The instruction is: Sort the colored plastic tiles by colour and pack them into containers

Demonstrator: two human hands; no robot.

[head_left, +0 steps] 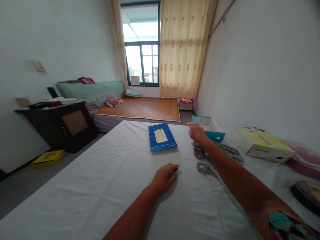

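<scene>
My left hand rests on the white cloth with its fingers curled under; something dark shows between them, too small to name. My right hand reaches far forward, fingers stretched out flat, above the table's far side. It hovers between a blue book with a pale label and an open teal and white box. Under my right forearm lie several grey patterned flat pieces in a loose pile.
A yellow and white carton lies at the right by the wall, with a dark round object nearer me. Beyond the table are a bed with a bamboo mat, a dark cabinet and a yellow box on the floor.
</scene>
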